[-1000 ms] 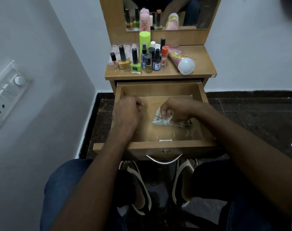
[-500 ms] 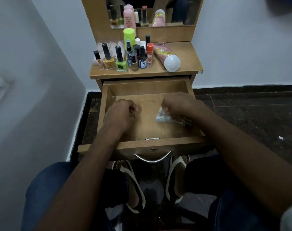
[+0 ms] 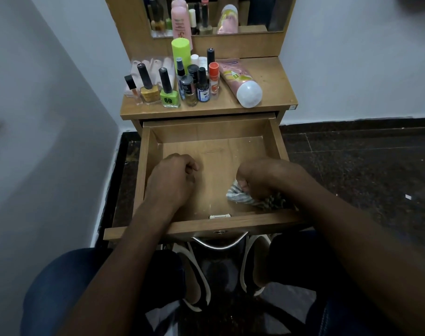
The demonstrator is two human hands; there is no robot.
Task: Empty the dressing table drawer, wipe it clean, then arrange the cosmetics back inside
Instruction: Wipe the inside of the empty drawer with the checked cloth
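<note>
Drawer (image 3: 213, 151): pulled fully out of the dressing table, wooden floor bare except for both hands and a cloth; small metal latch plate at the front inner edge.
Right hand (image 3: 260, 177): inside the drawer on the right, fingers curled down round a crumpled striped cloth (image 3: 245, 198), pressing it against the drawer floor near the front right corner.
Left hand (image 3: 172, 178): inside the drawer on the left, fingers curled into a loose fist, nothing visible in it; resting on the drawer floor, well apart from the cloth.
Cosmetics: all out of the drawer, standing on the counter (image 3: 269, 76) above it, grouped at the left and centre.
Front row: yellow nail polish (image 3: 148, 89) beside green nail polish (image 3: 169, 93), then small dark-capped bottles and an orange-capped tube (image 3: 213, 78).
Behind: tall lime-green can (image 3: 181, 52) and a pink bottle (image 3: 181, 20) against the mirror frame.
Pink tube (image 3: 240, 82): lying on its side right of the group, white cap toward the front edge.
Mirror (image 3: 218, 13): reflecting the bottles.
Below: curved metal drawer handle (image 3: 220, 242), knees in blue jeans, dark floor.
</note>
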